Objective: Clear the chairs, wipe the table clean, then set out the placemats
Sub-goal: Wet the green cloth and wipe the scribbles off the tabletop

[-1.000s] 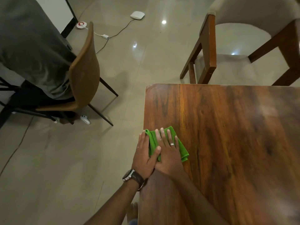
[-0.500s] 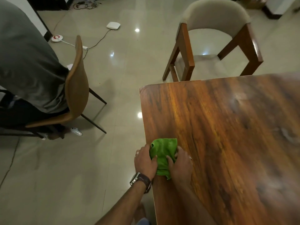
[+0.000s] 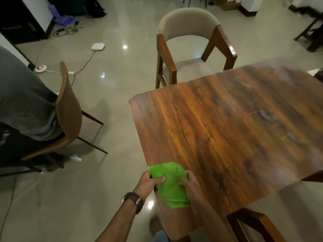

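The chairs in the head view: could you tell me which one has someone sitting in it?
The tan shell chair on thin dark legs, left of the table. The cushioned wooden armchair at the far edge is empty.

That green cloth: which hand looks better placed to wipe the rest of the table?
Probably the right hand: it grips the green cloth over the table; the left hand pinches it at the edge.

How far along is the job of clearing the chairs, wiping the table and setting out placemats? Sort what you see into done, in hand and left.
Done: the cushioned chair has an empty seat. In hand: the left hand and right hand both grip the green cloth at the table edge, so wiping is under way. Left: no placemats are in view on the table.
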